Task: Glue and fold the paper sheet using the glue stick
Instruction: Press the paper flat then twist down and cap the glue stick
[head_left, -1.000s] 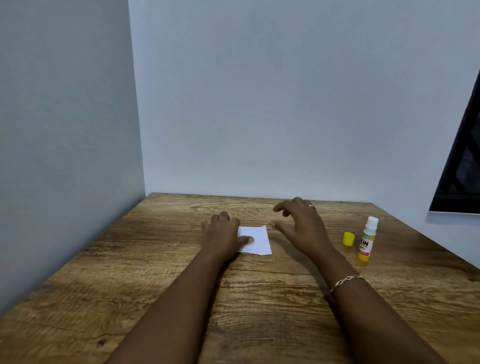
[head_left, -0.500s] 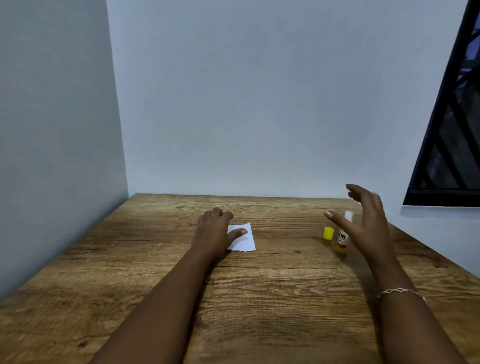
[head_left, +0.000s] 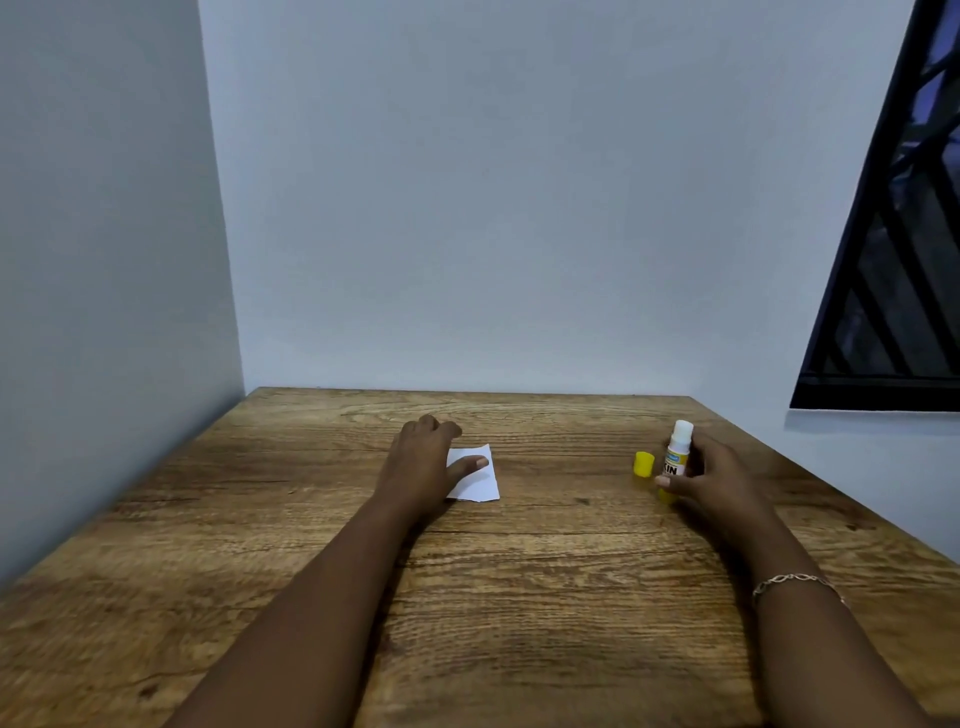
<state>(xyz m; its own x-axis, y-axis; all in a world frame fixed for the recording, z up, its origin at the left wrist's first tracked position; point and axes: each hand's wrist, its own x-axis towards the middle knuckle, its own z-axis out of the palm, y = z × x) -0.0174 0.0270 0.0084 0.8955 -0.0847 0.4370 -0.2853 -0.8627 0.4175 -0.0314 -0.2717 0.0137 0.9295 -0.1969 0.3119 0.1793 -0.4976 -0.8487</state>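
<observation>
1. One small white paper sheet (head_left: 475, 475) lies flat mid-tabletop (head_left: 519, 597), with the left hand (head_left: 423, 462) resting on its left edge, fingers spread flat, thumb on top.
2. One glue stick (head_left: 677, 457) stands upright at the right, and the right hand (head_left: 714, 480) has its fingers wrapped round it.
3. One yellow cap (head_left: 643, 464) sits just left of it.

Dim, even, bluish light — soft shadows under both forearms, wide-angle bowing and blur toward the edges.
</observation>
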